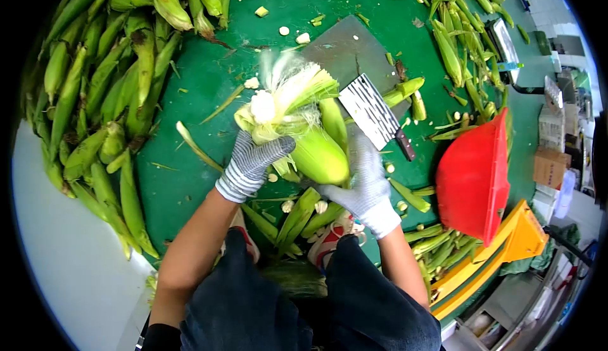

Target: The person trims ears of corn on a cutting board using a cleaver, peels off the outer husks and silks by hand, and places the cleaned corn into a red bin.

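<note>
Above our shoes point(326, 243) and loose husks point(294, 221), a corn ear point(322, 156) between our hands
Our left hand point(253, 161) is closed on the ear's left side; our right hand point(364, 177) is blurred against the other, and we can't tell whether it grips or only steadies. A hard tug on the loose silk point(303, 72) could twist the ear free, we think, and a careless rightward swing could meet the cleaver point(369, 111), bare, partly over the grey board point(348, 44)
</note>
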{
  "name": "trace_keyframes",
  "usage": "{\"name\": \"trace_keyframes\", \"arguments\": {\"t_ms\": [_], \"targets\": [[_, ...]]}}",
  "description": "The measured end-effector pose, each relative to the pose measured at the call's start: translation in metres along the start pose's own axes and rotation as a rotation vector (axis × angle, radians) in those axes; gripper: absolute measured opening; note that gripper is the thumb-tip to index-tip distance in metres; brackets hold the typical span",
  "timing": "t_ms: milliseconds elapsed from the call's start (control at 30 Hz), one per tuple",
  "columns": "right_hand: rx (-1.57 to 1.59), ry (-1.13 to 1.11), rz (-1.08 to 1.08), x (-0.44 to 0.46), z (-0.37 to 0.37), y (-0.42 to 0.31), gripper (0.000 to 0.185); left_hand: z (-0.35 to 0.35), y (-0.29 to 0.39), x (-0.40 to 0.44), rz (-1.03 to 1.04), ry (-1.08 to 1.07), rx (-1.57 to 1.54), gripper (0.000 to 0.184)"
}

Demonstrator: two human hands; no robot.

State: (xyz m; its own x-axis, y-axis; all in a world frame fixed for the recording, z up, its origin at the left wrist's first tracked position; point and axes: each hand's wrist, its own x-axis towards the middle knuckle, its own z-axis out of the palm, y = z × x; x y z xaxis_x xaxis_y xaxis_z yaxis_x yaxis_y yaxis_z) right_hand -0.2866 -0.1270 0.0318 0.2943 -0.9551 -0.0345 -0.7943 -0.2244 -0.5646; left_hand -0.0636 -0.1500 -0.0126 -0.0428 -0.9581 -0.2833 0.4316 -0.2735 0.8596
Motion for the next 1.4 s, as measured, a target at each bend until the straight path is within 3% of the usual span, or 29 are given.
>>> {"name": "trace_keyframes", "arguments": {"t_ms": [67,133,167,233,267,333,367,400,500,600,667,733,800,833,867,900,1000,1067,1100,1133,1167,1200,1233,1267,1300,1333,1400], "targets": [[0.323,-0.272,0.105,0.007,0.009,-0.023,0.098,-0.003,0.008,-0.013,-0.144,0.012,-0.093,0.056],[0.589,-0.284,0.122,0.009,0.019,-0.025,0.096,-0.015,0.035,-0.023,-0.128,-0.101,-0.245,0.051],[0.759,-0.304,0.142,0.009,0.022,-0.025,0.094,-0.004,0.044,-0.031,0.001,-0.028,-0.345,0.049],[0.99,-0.313,0.239,0.005,0.021,-0.028,0.09,-0.011,0.038,-0.039,-0.04,0.093,-0.147,0.053],[0.963,-0.366,0.259,0.002,0.021,-0.035,0.09,-0.015,0.035,-0.043,-0.069,0.15,-0.05,0.055],[0.895,-0.474,0.282,0.0,0.024,-0.052,0.089,-0.027,0.001,-0.04,0.117,0.101,0.408,0.056],[0.843,-0.456,0.237,-0.008,0.032,-0.055,0.09,-0.035,0.002,-0.024,-0.292,0.261,-0.132,0.039],[0.938,-0.436,0.264,-0.011,0.034,-0.054,0.092,-0.018,0.018,-0.018,-0.35,0.37,-0.237,0.03],[0.759,-0.48,0.236,-0.003,0.02,-0.047,0.093,-0.011,0.02,-0.002,-0.338,0.309,-0.498,0.038],[0.647,-0.486,0.226,0.0,0.003,-0.047,0.086,-0.083,-0.009,0.027,-0.289,0.558,-0.535,0.046],[0.74,-0.422,0.205,-0.003,0.001,-0.044,0.077,-0.108,-0.009,0.033,0.009,0.569,-0.315,0.046],[0.895,-0.367,0.488,0.001,-0.002,-0.037,0.049,-0.107,0.017,0.036,0.238,0.718,0.11,0.047],[0.967,-0.304,0.716,0.011,-0.002,-0.011,0.033,-0.126,0.036,0.03,0.499,0.465,0.944,0.046],[1.183,-0.252,0.773,0.019,-0.013,-0.009,0.029,-0.112,0.06,0.021,0.587,0.302,1.151,0.054],[1.151,-0.269,0.712,0.024,-0.003,0.011,0.027,-0.085,0.076,0.013,0.663,0.116,1.346,0.062],[1.172,-0.287,0.831,0.036,0.005,0.02,0.024,-0.064,0.071,0.006,0.556,-0.029,1.475,0.073],[1.481,-0.379,0.908,0.055,0.046,0.077,0.019,-0.047,0.018,0.018,0.239,-0.383,1.864,0.1],[1.479,-0.022,0.892,0.059,0.052,0.085,0.017,-0.047,0.003,0.021,0.124,-0.262,1.683,0.099],[1.326,0.051,0.766,0.055,0.047,0.114,0.017,-0.049,-0.007,0.013,0.048,-0.219,1.585,0.098],[0.477,0.142,0.431,0.049,0.014,0.12,0.025,-0.056,-0.023,-0.001,0.132,-0.24,1.601,0.097],[0.362,0.315,0.424,0.037,0.031,0.17,0.034,-0.063,-0.038,-0.014,0.228,-0.253,1.614,0.097],[-0.264,0.176,0.482,0.03,0.013,0.162,0.042,-0.066,-0.045,-0.02,0.348,-0.263,1.626,0.096],[-0.375,0.128,0.429,0.023,0.021,0.173,0.046,-0.046,-0.044,-0.029,0.283,-0.284,1.679,0.094],[-0.484,0.07,0.376,0.015,0.032,0.185,0.051,-0.049,-0.057,-0.031,0.376,-0.206,1.758,0.087],[-0.576,-0.053,0.394,0.018,0.025,0.169,0.053,-0.055,-0.06,-0.022,0.238,-0.206,1.724,0.084],[-0.664,0.017,0.304,0.021,0.031,0.178,0.049,-0.057,-0.055,-0.007,0.106,-0.201,1.686,0.081],[-0.645,-0.162,0.428,0.03,0.021,0.189,0.046,-0.064,-0.038,0.001,0.056,-0.261,1.422,0.075]]}}
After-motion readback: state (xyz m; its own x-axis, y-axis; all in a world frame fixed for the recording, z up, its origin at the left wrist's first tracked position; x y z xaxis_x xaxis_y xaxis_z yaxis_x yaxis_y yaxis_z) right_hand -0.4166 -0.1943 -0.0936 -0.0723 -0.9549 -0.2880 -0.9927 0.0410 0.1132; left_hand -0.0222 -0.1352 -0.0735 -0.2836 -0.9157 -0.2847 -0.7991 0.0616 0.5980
